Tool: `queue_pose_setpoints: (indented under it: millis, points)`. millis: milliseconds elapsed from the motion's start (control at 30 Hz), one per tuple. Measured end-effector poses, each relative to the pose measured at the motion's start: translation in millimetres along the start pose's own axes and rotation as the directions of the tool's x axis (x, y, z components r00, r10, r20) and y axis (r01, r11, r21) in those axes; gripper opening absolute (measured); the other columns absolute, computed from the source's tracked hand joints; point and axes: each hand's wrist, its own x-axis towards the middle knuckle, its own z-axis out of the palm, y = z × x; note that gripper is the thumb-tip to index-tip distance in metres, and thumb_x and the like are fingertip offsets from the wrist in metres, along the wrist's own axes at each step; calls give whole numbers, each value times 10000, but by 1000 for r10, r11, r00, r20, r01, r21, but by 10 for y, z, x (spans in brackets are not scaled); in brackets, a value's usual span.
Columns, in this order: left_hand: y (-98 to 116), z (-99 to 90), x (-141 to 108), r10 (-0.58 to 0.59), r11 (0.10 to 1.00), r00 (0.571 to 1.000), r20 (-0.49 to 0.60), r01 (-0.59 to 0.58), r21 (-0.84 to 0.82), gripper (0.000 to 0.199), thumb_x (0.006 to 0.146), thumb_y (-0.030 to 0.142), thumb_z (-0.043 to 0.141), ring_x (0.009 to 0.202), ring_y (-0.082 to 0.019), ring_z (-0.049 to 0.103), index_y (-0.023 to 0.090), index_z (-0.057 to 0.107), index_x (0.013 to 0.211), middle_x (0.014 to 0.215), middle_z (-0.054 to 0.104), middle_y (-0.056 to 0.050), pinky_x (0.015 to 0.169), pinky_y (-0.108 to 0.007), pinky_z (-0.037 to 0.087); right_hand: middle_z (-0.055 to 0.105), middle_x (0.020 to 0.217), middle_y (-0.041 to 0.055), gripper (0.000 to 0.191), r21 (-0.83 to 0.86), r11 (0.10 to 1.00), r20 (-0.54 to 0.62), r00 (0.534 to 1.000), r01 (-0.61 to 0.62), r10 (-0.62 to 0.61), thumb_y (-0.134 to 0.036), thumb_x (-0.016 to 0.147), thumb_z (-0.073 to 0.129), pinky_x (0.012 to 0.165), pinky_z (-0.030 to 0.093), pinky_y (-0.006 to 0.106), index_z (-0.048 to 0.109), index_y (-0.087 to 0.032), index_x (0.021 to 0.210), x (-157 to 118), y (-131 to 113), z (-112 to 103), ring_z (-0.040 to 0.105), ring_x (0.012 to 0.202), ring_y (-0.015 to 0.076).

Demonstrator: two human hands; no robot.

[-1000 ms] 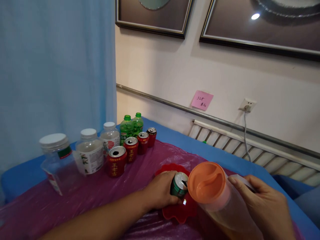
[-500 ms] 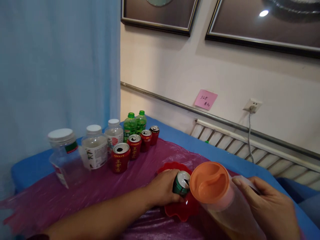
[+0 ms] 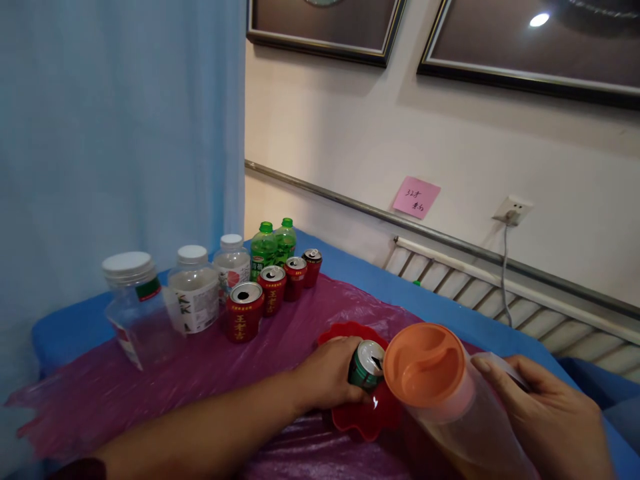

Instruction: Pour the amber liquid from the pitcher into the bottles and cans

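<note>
My left hand (image 3: 330, 373) is wrapped round a green can (image 3: 367, 370) with an opened silver top. The can stands over a red scalloped dish (image 3: 360, 420), which shows on both sides of my hand. My right hand (image 3: 545, 407) grips the handle of a translucent pitcher (image 3: 475, 433) with an orange lid (image 3: 425, 367). Tilted toward the can, the pitcher has its lid edge right by the can's opening. Some yellowish liquid shows low in the pitcher. Whether any liquid is flowing I cannot tell.
Several red cans (image 3: 245, 313) stand in a slanting row on the purple plastic sheet (image 3: 200, 373). Behind them are clear jars with white lids (image 3: 193, 293) and two green bottles (image 3: 263, 250). A blue curtain (image 3: 120, 133) hangs at left; a radiator (image 3: 465, 287) lines the wall.
The whole view has shifted slightly, so everything sits a little further right. Both hands keep their holds, and the pitcher stays tilted beside the can.
</note>
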Motion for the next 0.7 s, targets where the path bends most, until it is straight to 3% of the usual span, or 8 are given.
queue_pose_setpoints:
  millis: [367, 700]
  points:
    - [9, -13, 5, -5, 1000, 1000, -7, 5, 6, 576, 581, 296, 874, 1043, -300, 670, 276, 685, 1125, 1126, 740, -13, 842, -334, 511, 580, 499, -42, 442, 43, 994, -50, 994, 104, -102, -637, 727, 672, 426, 393, 229, 651, -218, 591, -16, -75, -46, 537, 452, 146]
    - [7, -9, 1, -17, 1000, 1000, -8, 17, 16, 560, 589, 317, 864, 1021, -298, 666, 262, 683, 1116, 1112, 736, -21, 831, -337, 501, 615, 525, -26, 439, 36, 996, -36, 996, 81, -80, -649, 712, 669, 444, 411, 248, 687, -222, 614, -11, -101, -59, 562, 477, 166]
